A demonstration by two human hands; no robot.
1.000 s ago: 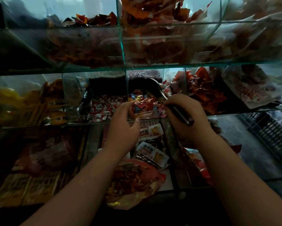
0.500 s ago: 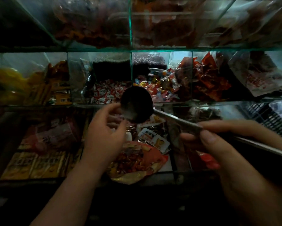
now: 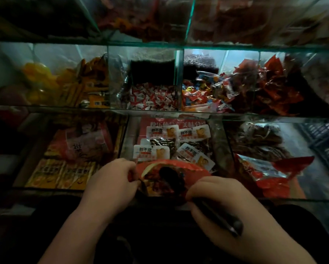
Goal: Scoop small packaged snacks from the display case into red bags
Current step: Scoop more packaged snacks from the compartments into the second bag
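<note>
While the left hand point(image 3: 110, 180) pinches the left rim of a red bag point(image 3: 179, 166) and holds its mouth open, the right hand point(image 3: 215, 195) is curled tight around the dark handle of a scoop point(image 3: 219, 218), whose black bowl sits tipped down inside the bag's opening. The bag rests at the near edge of the glass display case point(image 3: 179, 112), in front of the middle compartment of the lowest tier, and dark reddish wrapped snacks show inside it. Just behind the bag lie white-labelled snack packets point(image 3: 161, 133) with dark contents, several overlapping. On the tier above, the centre-left compartment holds red-and-white wrapped candies point(image 3: 152, 98), and the one to its right holds mixed colourful small snacks point(image 3: 201, 92). Farther right is a heap of red foil packets point(image 3: 274, 86). The left compartments carry yellow and orange packets point(image 3: 79, 84), and the lowest tier's left compartment has flat yellow sachets point(image 3: 64, 174). A torn red package point(image 3: 270, 172) lies in the lowest tier's right compartment. The whole scene is dim, so finer print cannot be read.
</note>
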